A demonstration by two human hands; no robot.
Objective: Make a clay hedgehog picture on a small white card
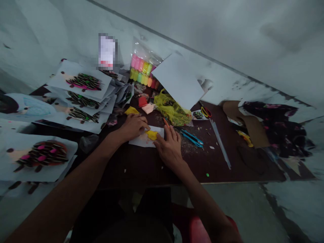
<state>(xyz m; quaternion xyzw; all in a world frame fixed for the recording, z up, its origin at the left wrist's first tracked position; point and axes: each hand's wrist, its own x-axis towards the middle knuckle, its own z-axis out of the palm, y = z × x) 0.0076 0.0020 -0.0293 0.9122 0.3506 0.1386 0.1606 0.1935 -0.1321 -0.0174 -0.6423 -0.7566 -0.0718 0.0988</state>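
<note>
A small white sheet of paper [135, 141] lies on the dark table with a lump of yellow modelling clay [152, 135] on it. Faint orange lines show on the paper beside the clay. My left hand [134, 127] rests over the sheet's left edge, fingers loosely bent and fingertips close to the clay. My right hand [170, 146] lies at the right edge with its fingers stretched forward and apart, the thumb touching the clay. An orange pencil-like stick [166, 123] is by its fingertips. Another yellow piece [132, 110] lies just beyond my left hand.
Stacked hedgehog pictures [83, 81] fill the left side. Behind are a bag of coloured clay [143, 69], a yellow-green plastic bag [168, 106] and a large white sheet [178, 79]. Blue cutters [192, 137], scissors [206, 112] and clear sticks [220, 143] lie right.
</note>
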